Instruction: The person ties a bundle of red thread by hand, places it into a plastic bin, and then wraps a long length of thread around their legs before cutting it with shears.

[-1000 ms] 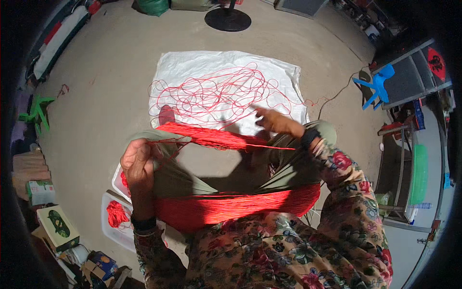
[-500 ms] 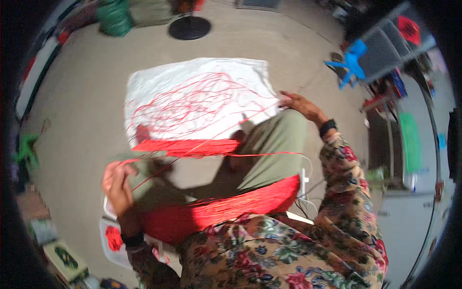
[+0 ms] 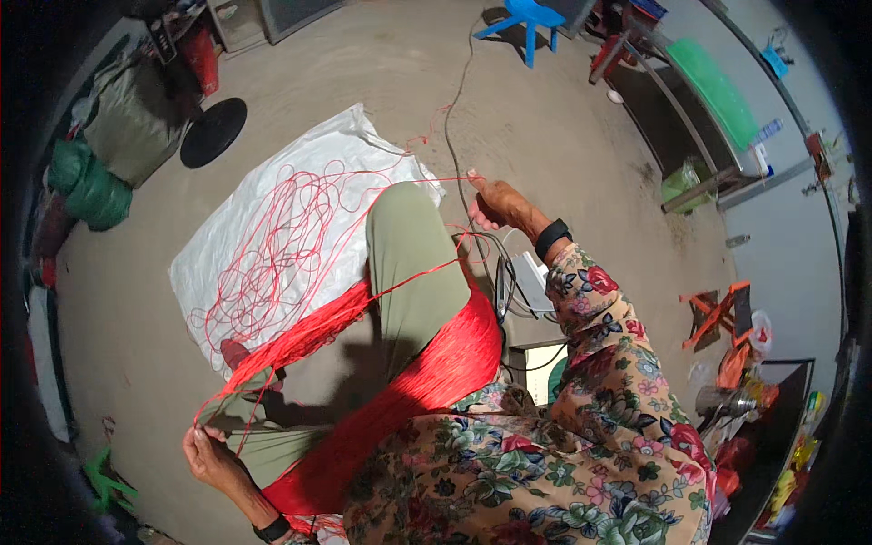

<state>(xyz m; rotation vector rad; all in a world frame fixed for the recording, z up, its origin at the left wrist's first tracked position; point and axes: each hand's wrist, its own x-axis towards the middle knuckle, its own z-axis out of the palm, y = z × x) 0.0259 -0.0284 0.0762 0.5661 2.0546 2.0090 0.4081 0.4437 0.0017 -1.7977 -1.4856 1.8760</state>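
Observation:
A thick skein of red cord (image 3: 409, 395) is stretched around my bent knees, with one band across my lap and another beyond them. At the far left end of the loop, my left hand (image 3: 211, 457) is closed on strands of the cord, beside my left knee. Out past my right knee (image 3: 413, 236), my right hand (image 3: 502, 203) pinches a single strand that runs left toward the white sheet (image 3: 204, 263). Loose, tangled cord (image 3: 291, 232) lies spread over that sheet on the floor.
Beside my right leg are a white box (image 3: 530, 282), dark cables and a boxed item (image 3: 540, 368). A blue stool (image 3: 527, 20) stands far ahead. A black round base (image 3: 214, 133) and a green sack (image 3: 89, 186) sit at the far left. An orange folding stool (image 3: 720, 315) is at right.
The view has turned to the right, so the sheet and my knees appear slanted. My right hand's fingers have closed more on the strand. My left hand appears lower in the picture.

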